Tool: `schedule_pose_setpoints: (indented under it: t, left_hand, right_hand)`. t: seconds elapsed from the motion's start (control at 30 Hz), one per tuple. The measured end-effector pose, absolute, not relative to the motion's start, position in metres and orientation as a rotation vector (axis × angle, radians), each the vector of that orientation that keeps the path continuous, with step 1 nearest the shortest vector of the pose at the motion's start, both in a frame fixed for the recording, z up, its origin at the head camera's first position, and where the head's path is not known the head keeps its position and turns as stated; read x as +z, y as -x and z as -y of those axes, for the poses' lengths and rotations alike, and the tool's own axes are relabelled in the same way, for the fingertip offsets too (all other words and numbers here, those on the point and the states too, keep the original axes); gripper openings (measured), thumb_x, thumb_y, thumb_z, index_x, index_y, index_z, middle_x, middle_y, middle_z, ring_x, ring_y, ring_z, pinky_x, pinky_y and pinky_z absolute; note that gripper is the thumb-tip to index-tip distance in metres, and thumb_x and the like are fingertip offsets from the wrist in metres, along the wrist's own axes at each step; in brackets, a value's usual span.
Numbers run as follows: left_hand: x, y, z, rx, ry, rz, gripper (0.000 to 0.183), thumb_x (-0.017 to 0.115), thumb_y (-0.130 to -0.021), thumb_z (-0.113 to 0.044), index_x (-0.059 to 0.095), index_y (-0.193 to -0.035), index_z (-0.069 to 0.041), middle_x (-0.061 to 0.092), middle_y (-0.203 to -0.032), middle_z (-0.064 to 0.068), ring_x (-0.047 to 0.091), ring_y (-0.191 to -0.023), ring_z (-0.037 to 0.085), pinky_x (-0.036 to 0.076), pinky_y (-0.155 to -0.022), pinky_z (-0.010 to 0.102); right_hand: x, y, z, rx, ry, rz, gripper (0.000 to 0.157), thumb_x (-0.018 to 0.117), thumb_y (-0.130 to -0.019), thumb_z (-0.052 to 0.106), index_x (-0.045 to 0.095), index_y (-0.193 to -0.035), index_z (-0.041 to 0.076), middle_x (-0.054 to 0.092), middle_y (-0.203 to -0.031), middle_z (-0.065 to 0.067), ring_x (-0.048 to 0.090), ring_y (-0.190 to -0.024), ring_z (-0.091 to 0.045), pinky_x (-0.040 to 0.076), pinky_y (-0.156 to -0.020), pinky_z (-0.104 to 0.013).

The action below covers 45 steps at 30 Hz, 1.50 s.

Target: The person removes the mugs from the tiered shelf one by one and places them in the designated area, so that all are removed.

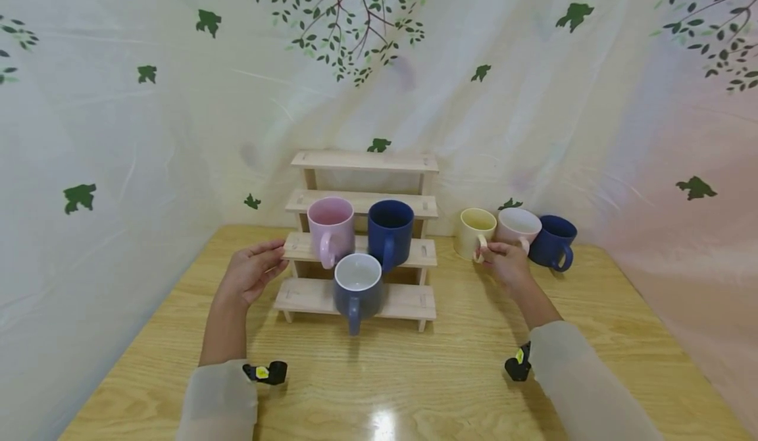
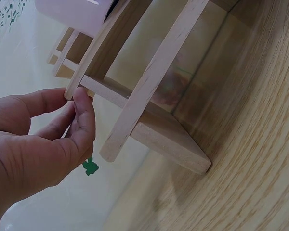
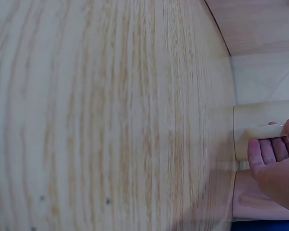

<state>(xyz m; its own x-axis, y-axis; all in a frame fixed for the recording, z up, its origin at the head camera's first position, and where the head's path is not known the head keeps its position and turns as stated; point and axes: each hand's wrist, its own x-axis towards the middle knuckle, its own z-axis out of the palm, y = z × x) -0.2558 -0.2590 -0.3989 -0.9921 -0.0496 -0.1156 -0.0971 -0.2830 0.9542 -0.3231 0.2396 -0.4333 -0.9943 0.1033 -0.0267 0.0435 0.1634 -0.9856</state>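
A stepped wooden rack [image 1: 364,159] stands mid-table. My left hand [image 1: 251,273] pinches the left end of its second step from the bottom; the left wrist view shows thumb and fingers at that board end [image 2: 73,89]. On that step sit a pink mug [image 1: 331,230] and a dark blue mug [image 1: 391,230]. A grey-blue mug [image 1: 358,289] with a white inside is on the lowest step, handle toward me. To the right, my right hand [image 1: 508,264] holds the handle of a yellow mug [image 1: 470,233], which stands upright on the table.
Right of the yellow mug, a pale pink mug [image 1: 518,224] and another dark blue mug [image 1: 552,240] stand in a row on the wooden table [image 1: 450,375]. Behind everything hangs a light curtain [image 1: 503,131] with leaf prints. The rack's upper two steps are bare.
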Motion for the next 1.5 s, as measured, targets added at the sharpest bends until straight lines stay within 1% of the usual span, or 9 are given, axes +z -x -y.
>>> schedule_pose_setpoints:
  t: [0.13,0.37,0.6,0.8,0.9,1.0,1.2,1.27,1.5]
  left_hand:
    - [-0.400,0.255,0.259,2.492,0.177,-1.841,0.035,0.063,-0.100,0.001,0.059,-0.134,0.010,0.066,-0.107,0.003,0.066,-0.091,0.011,0.059,-0.087,0.023]
    - [-0.401,0.256,0.259,2.487,0.185,-1.859,0.030,0.063,-0.100,0.000,0.064,-0.130,0.007,0.067,-0.107,0.003,0.067,-0.091,0.011,0.060,-0.087,0.024]
    - [-0.400,0.257,0.260,2.487,0.187,-1.855,0.038,0.062,-0.101,0.000,0.056,-0.137,0.010,0.067,-0.107,0.003,0.067,-0.091,0.011,0.059,-0.087,0.023]
    - [-0.398,0.254,0.259,2.487,0.193,-1.844,0.039,0.062,-0.101,0.000,0.056,-0.137,0.011,0.066,-0.106,0.003,0.066,-0.091,0.011,0.059,-0.087,0.023]
    - [-0.397,0.254,0.259,2.486,0.191,-1.844,0.037,0.062,-0.101,0.000,0.057,-0.136,0.010,0.066,-0.107,0.004,0.066,-0.091,0.011,0.059,-0.088,0.023]
    - [-0.397,0.255,0.259,2.490,0.189,-1.838,0.036,0.062,-0.101,0.001,0.058,-0.135,0.010,0.066,-0.106,0.004,0.066,-0.091,0.011,0.059,-0.088,0.023]
    - [-0.397,0.255,0.258,2.495,0.181,-1.831,0.033,0.061,-0.101,0.002,0.060,-0.133,0.009,0.067,-0.105,0.004,0.066,-0.090,0.011,0.059,-0.088,0.023]
    - [-0.396,0.254,0.258,2.496,0.182,-1.832,0.033,0.061,-0.101,0.002,0.060,-0.133,0.009,0.067,-0.105,0.004,0.067,-0.090,0.011,0.059,-0.087,0.023]
    - [-0.397,0.254,0.258,2.499,0.181,-1.830,0.030,0.061,-0.101,0.001,0.063,-0.130,0.008,0.067,-0.105,0.004,0.067,-0.090,0.011,0.060,-0.087,0.023]
  right_hand:
    - [-0.433,0.323,-0.241,1.965,0.168,2.398,0.039,0.062,-0.103,0.007,0.056,-0.129,-0.020,0.069,-0.105,-0.010,0.066,-0.085,-0.005,0.061,-0.085,-0.026]
    - [-0.424,0.316,-0.250,1.826,0.096,2.519,0.036,0.063,-0.102,0.008,0.059,-0.127,-0.019,0.068,-0.112,-0.018,0.070,-0.089,-0.009,0.061,-0.086,-0.026]
    - [-0.410,0.305,-0.257,1.695,0.020,2.588,0.039,0.060,-0.105,0.013,0.057,-0.133,-0.014,0.062,-0.128,-0.026,0.066,-0.099,-0.013,0.061,-0.088,-0.028]
    - [-0.403,0.302,-0.260,1.604,0.032,2.607,0.041,0.060,-0.105,0.020,0.059,-0.134,-0.009,0.062,-0.130,-0.025,0.064,-0.093,-0.002,0.060,-0.081,-0.021]
    - [-0.400,0.300,-0.260,1.603,0.008,2.604,0.041,0.061,-0.105,0.021,0.060,-0.135,-0.008,0.062,-0.132,-0.026,0.063,-0.092,0.000,0.059,-0.078,-0.017]
    - [-0.397,0.297,-0.257,1.575,-0.054,2.620,0.040,0.062,-0.105,0.021,0.061,-0.133,-0.007,0.063,-0.132,-0.027,0.062,-0.095,-0.005,0.058,-0.077,-0.018]
    - [-0.392,0.292,-0.250,1.456,-0.193,2.695,0.043,0.063,-0.104,0.029,0.063,-0.133,-0.003,0.066,-0.126,-0.022,0.063,-0.106,-0.026,0.058,-0.077,-0.019]
    - [-0.392,0.290,-0.247,1.425,-0.259,2.702,0.044,0.063,-0.104,0.030,0.063,-0.133,-0.003,0.067,-0.124,-0.021,0.064,-0.107,-0.030,0.057,-0.077,-0.019]
    - [-0.390,0.287,-0.233,1.392,-0.497,2.633,0.036,0.066,-0.102,0.021,0.066,-0.127,-0.006,0.071,-0.116,-0.021,0.070,-0.099,-0.029,0.059,-0.074,-0.024]
